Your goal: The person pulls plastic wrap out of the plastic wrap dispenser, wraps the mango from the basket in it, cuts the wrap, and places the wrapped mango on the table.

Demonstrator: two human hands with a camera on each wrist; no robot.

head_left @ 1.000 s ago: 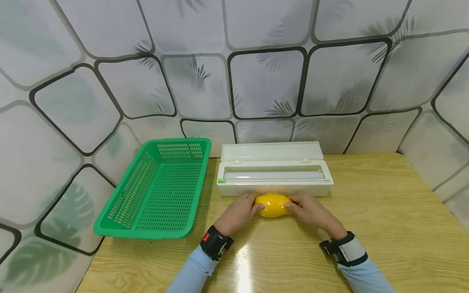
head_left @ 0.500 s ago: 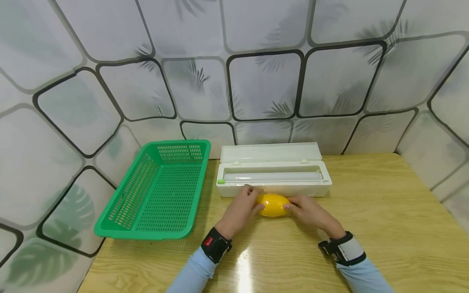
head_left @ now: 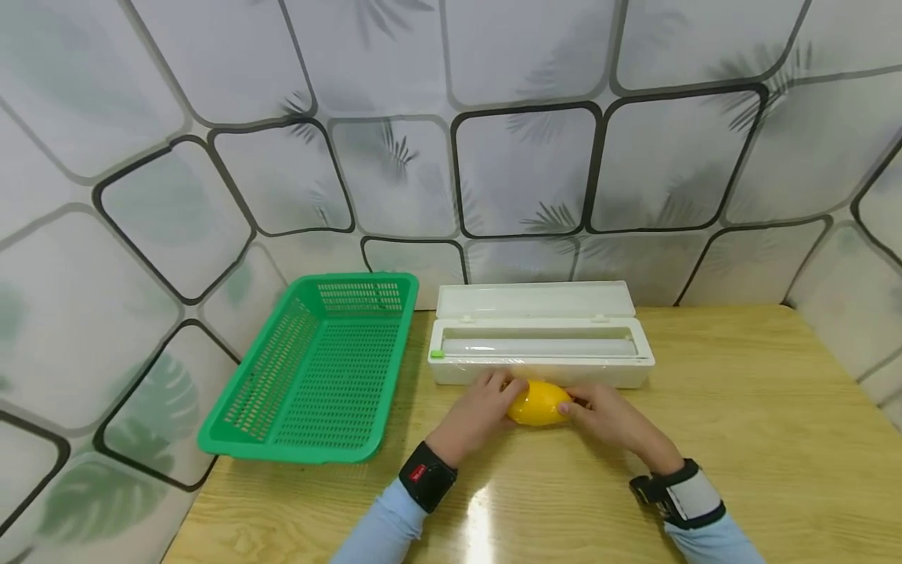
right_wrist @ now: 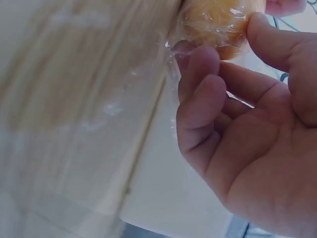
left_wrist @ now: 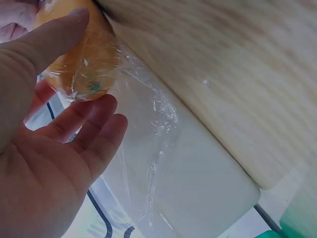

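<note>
Head view, fruit: a yellow mango-like fruit (head_left: 539,403) lies on the wooden table (head_left: 740,439), just in front of the white film dispenser box (head_left: 541,352), at 6 o'clock from the roll.
Head view, left hand: the left hand (head_left: 475,413) cups the fruit's 9 o'clock end, fingers curled onto it.
Head view, right hand: the right hand (head_left: 611,415) holds the 3 o'clock end in the same way.
Head view, surroundings: a green basket (head_left: 317,368) stands at 9 o'clock from the box, near it but apart.
Left wrist view, film: clear cling film (left_wrist: 148,129) runs from the fruit (left_wrist: 84,59) across the box front; the thumb lies over the fruit and the fingers (left_wrist: 94,119) sit under it, a loose narrow hold.
Right wrist view, grip: thumb and fingers (right_wrist: 203,79) pinch the wrapped end of the fruit (right_wrist: 218,20), the film wrinkled there.
Judgement, doing it well: the step looks like wrapping. Keep the film taut from the box, roll the fruit evenly with both hands, and press loose folds flat at each end so nothing bunches.
</note>
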